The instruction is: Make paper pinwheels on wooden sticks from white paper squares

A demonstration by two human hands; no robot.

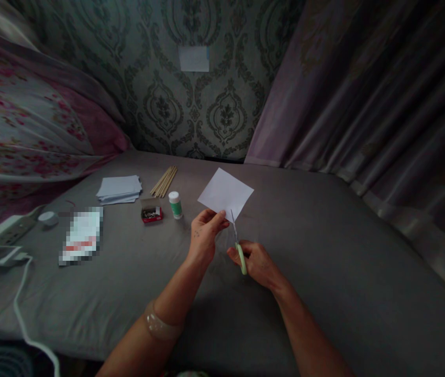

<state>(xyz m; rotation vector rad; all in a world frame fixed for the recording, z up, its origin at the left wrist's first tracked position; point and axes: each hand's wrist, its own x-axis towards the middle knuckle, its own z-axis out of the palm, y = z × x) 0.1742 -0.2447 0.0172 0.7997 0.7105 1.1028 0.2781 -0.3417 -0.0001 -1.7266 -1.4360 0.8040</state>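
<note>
My left hand (204, 234) pinches the near corner of a white square of paper (225, 192) and holds it up above the grey sheet. Closed round the green handles of a pair of scissors (237, 245) is my right hand (256, 261), just to the right of and below the left one. The thin blades point up and meet the paper's lower edge beside my left thumb.
On the grey bed sheet (324, 251) lie a stack of white paper (119, 189), wooden sticks (164, 181), a small red box (151, 213), a white bottle with a green label (175, 204), a blurred card (82, 235), and a power strip with cables (2, 238). Curtains hang on the right.
</note>
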